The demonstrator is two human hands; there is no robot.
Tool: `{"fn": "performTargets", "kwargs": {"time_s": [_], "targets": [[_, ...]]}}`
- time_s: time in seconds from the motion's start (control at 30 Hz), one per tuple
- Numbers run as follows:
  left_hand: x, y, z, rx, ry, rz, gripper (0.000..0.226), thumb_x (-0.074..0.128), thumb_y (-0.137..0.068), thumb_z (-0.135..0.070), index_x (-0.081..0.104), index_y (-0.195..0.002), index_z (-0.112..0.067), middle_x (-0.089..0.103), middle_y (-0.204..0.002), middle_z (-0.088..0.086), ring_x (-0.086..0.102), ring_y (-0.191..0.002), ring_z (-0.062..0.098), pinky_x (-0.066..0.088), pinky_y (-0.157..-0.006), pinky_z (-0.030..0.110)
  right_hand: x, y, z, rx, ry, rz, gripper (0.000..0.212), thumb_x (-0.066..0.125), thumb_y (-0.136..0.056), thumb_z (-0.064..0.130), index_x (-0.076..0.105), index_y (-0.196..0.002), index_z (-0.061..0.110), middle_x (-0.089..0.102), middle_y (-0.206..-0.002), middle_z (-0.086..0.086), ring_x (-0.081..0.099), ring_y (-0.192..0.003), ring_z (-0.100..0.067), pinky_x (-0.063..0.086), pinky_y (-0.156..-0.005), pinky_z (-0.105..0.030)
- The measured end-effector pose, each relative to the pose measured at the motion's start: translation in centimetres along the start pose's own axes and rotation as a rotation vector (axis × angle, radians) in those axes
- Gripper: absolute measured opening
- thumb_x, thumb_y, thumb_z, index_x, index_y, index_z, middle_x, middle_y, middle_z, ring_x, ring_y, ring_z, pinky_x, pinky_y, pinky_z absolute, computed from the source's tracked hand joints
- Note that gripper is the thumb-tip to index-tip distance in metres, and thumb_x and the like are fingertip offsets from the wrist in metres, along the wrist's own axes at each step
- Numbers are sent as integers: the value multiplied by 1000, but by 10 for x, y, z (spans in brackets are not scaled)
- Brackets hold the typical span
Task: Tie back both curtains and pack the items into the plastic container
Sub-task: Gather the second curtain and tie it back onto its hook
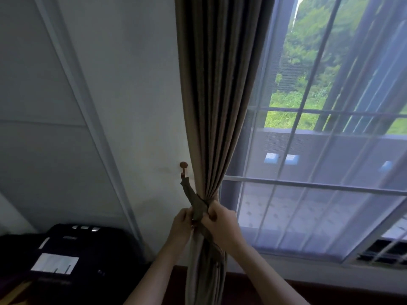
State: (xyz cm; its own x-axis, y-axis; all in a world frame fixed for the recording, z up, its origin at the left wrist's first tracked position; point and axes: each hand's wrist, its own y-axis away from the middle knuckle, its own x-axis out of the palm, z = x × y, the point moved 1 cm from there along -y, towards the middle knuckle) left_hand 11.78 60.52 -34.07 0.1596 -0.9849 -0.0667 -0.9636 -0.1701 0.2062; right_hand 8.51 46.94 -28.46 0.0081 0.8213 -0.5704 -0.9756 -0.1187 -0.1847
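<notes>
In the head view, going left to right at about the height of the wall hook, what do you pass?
Pale wall panel → slanted trim strip → wall hook with the tieback hanging from it → gathered brown curtain → sheer curtain over the window.

Left hand (184, 223): bare; no glove, ring or watch visible
Right hand (220, 219): bare; fingers unadorned
Forearms: both bare up to the frame's edge; no sleeve in view
</notes>
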Motion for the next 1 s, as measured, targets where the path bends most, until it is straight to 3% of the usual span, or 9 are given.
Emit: {"fn": "performTargets", "kwargs": {"time_s": [0.1, 0.23, 0.33, 0.43, 0.6, 0.73, 0.83, 0.93, 1.0], "targets": [[0, -2, -1, 10, -30, 6, 26, 41, -101, -15, 56, -81, -7, 63, -81, 14, 62, -76, 24, 48, -69, 36, -15, -6, -2, 78, -156, 37, 18, 66, -87, 14, 49, -87, 19, 64, -84, 1, 64, -71, -11, 55, -62, -21], [-1, -1, -4, 44, -30, -37, 29, 41, -102, -19, 54, -79, -10, 59, -77, 9, 59, -76, 22, 48, -72, 38, -32, -5, -10, 89, -79, 38, 23, 72, -84, 21, 56, -100, 25, 61, -85, 10, 60, -75, -1, 48, -61, -9], [-1, -4, -8, 81, -85, -70, 28, 43, -102, -20, 51, -76, -12, 55, -74, 6, 55, -72, 21, 46, -66, 33, -43, 0, -11, 30, -45, 61, 8, 69, -88, 30, 64, -92, 26, 64, -80, 9, 61, -72, -1, 49, -63, -13], [2, 1, -17, 135, -260, -99, 26, 43, -101, -24, 53, -82, -11, 57, -75, 4, 58, -72, 24, 46, -62, 31, -47, 12, -13, -66, 26, 147, 14, 60, -95, 32, 64, -84, 24, 60, -66, 9, 58, -63, 2, 44, -58, -12], [13, 57, -54, 458, -355, -401, 17, 48, -99, -25, 53, -83, -21, 55, -66, -9, 54, -59, 5, 36, -53, 15, -61, 25, -32, -210, 274, 71, 26, 61, -93, 26, 50, -72, 35, 43, -58, 22, 50, -57, 6, 32, -54, -9], [30, 90, -85, 1107, -710, -26, 14, 46, -99, -25, 61, -98, -26, 65, -88, -13, 58, -86, -5, 43, -82, 5, -79, 35, -61, -173, 271, 28, 26, 61, -87, 42, 62, -70, 22, 49, -64, 14, 47, -58, -5, 37, -56, -23], [61, 84, -106, 1504, -1123, 206, 34, 36, -100, -16, 63, -121, -11, 64, -125, 5, 55, -123, 16, 40, -109, 32, -96, 39, -70, -177, 275, 23, 21, 70, -85, 36, 66, -71, 20, 49, -66, 15, 45, -57, -2, 34, -55, -18], [90, 57, -123, 1631, -1436, 264, 38, 35, -97, -8, 63, -124, -7, 60, -132, 10, 52, -128, 24, 37, -111, 41, -113, 42, -76, -177, 291, 36, 16, 71, -86, 31, 67, -74, 22, 49, -70, 15, 47, -59, -3, 35, -56, -17], [100, 34, -131, 1574, -1662, 248, 41, 38, -91, -8, 62, -124, -5, 62, -130, 11, 53, -127, 24, 34, -114, 41, -120, 43, -78, -200, 306, 51, 7, 67, -89, 27, 70, -85, 23, 50, -78, 15, 50, -65, -2, 37, -60, -15]]}}
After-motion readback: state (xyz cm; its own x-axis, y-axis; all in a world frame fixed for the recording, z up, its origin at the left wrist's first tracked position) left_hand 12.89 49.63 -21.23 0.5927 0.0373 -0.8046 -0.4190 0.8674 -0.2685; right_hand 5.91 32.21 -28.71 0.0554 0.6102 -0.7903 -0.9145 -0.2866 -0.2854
